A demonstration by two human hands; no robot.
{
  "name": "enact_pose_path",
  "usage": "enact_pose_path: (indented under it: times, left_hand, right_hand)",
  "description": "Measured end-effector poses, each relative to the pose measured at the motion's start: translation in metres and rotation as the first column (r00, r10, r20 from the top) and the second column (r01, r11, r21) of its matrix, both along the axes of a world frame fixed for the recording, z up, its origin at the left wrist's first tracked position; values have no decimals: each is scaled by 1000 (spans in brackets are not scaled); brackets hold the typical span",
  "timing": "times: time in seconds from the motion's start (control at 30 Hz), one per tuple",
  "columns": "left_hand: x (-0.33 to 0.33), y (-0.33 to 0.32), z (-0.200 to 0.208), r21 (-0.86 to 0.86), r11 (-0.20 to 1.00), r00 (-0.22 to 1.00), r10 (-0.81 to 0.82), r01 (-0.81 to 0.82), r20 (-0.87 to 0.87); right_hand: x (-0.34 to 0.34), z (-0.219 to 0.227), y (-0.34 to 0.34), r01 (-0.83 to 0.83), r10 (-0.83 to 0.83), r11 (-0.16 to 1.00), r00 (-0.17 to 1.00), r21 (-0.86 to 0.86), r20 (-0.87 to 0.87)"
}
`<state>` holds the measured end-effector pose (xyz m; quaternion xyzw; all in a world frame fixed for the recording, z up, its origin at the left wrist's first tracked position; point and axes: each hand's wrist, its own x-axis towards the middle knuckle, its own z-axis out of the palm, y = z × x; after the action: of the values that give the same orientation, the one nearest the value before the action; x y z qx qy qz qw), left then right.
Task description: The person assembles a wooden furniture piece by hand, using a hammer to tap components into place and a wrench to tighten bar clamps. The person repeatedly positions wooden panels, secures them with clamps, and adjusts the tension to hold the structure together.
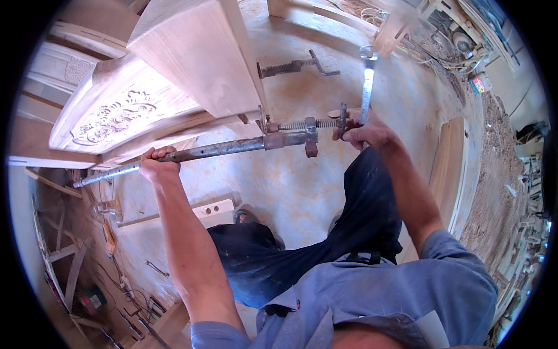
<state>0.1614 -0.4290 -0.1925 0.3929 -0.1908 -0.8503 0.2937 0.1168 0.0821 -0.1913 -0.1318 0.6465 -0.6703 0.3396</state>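
A long pipe clamp (224, 149) lies across in front of me, its screw end to the right beside a thick wooden post (186, 64). My left hand (160, 166) is closed round the pipe near its left end. At the screw end, my right hand (373, 132) is closed on a silver wrench (367, 90), whose ring end points away from me. The fingers of that hand also lie close to the clamp's handle end; whether they touch it I cannot tell. Just left of the post is a carved wooden panel (119, 113), joined into the same pale frame.
A second clamp screw (293, 67) with a bent handle lies on the floor beyond. Near my feet rests a wooden rail (212, 209) with round holes. Boards (450, 168) lie at the right, beside wood shavings. Tools and cables are scattered at the lower left.
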Motion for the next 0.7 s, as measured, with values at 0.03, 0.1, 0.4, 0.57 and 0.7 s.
enact_pose_path:
  times: [0.03,0.1,0.4,0.57,0.7]
  left_hand:
    - [1,-2,1,-10,1000,1000,4,-3,4]
    - [-1,-5,-4,-24,1000,1000,-20,20,0]
    - [-2,-2,-5,-13,999,999,-35,36,34]
    - [-1,-13,-9,6,1000,1000,-30,30,-4]
    - [-6,3,-3,-5,1000,1000,6,-6,26]
  right_hand:
    - [-3,12,-6,11,-1,991,998,131,-71]
    - [-15,16,-4,-68,106,963,985,259,-138]
    - [-31,22,-16,319,-11,854,800,410,-601]
    - [-15,61,-20,347,-302,917,926,198,-228]
    - [15,50,-20,470,-468,880,883,64,-42]
